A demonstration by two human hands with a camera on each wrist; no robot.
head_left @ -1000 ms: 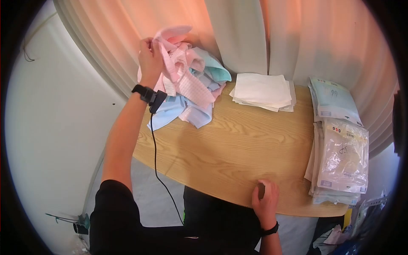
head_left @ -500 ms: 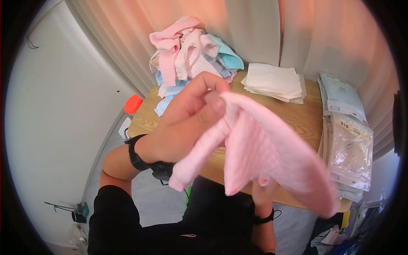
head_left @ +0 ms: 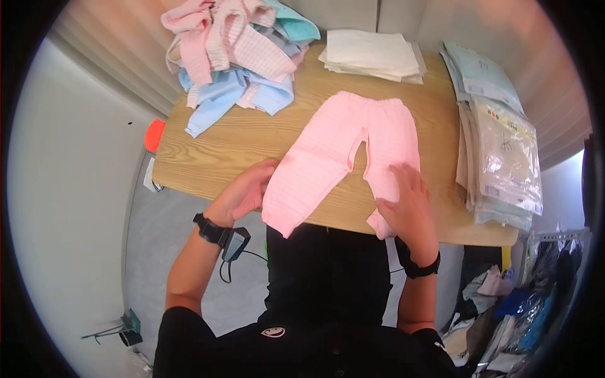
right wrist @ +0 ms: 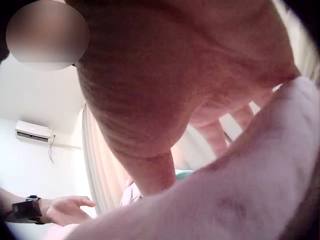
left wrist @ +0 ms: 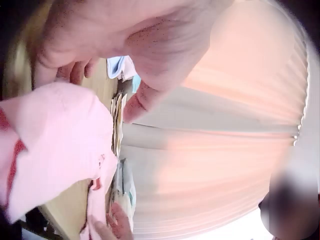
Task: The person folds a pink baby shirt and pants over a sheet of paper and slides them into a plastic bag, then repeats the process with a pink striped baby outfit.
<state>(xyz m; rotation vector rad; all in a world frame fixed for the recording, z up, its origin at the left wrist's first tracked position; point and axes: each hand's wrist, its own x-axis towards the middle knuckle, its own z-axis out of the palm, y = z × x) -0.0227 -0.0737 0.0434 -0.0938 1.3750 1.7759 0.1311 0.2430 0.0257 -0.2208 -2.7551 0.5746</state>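
Observation:
Pale pink trousers [head_left: 315, 151] with cuffed legs lie spread on the wooden table [head_left: 227, 157], waistband away from me and cuffs at the near edge. My left hand [head_left: 247, 188] is beside the outer side of the left trouser leg, its fingers loosely bent at the fabric edge. Over the lower part of the other leg lies my right hand [head_left: 411, 205], fingers spread and touching the cloth. Seen from the left wrist, the thumb and fingers stand apart above the pink cloth [left wrist: 60, 135]. From the right wrist, straight fingers reach down behind the cloth [right wrist: 240, 190].
A heap of pink, blue and teal garments [head_left: 233, 50] occupies the far left. White sheets [head_left: 368, 53] are stacked at the back, near the curtain [head_left: 422, 19]. Packaged clothes in clear bags [head_left: 504, 151] form a pile on the right edge. Bagged items [head_left: 529, 315] sit below right.
The left hand has left the heap, carrying the pink trousers over to the table's middle. They now lie spread flat, released by the left hand, with both hands at the legs.

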